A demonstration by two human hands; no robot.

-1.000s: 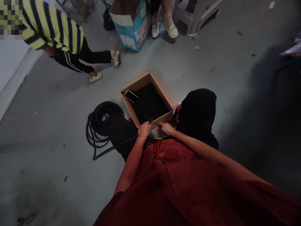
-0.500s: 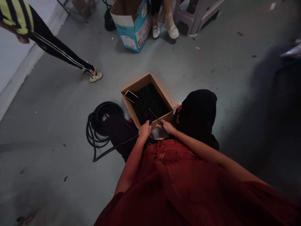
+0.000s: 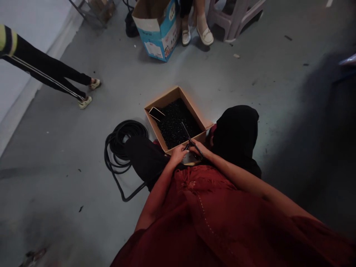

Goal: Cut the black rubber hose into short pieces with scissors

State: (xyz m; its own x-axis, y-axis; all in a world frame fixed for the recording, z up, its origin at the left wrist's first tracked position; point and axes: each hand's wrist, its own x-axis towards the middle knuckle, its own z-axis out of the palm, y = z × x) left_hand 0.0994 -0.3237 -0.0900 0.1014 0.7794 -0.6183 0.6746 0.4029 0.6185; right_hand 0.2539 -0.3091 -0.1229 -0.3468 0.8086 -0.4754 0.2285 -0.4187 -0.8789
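My left hand (image 3: 178, 155) is closed on the end of a black tube (image 3: 135, 193), close in front of my lap. From there the tube passes over my leg and runs to a loose coil on the floor. My right hand (image 3: 201, 149) is wrapped round scissors (image 3: 185, 129), whose blades point away from me over a cardboard box (image 3: 191, 142). Many short black pieces (image 3: 176, 126) fill the bottom of that box, between my knees. A small open carton (image 3: 157, 114) lies tilted on them. Whether the scissor blades touch the tube, I cannot tell.
The black coil (image 3: 112, 142) lies beside my left knee. Further off are a blue and white carton (image 3: 154, 44), a seated person's feet (image 3: 205, 36) and a plastic stool (image 3: 233, 22). Another person's legs (image 3: 52, 72) are at the left. Dark scraps dot the grey floor.
My left hand has shifted slightly towards me and right, close to my right hand. The scissors have turned a little upright. The tube's floor loop has moved, and the walking person has gone further left.
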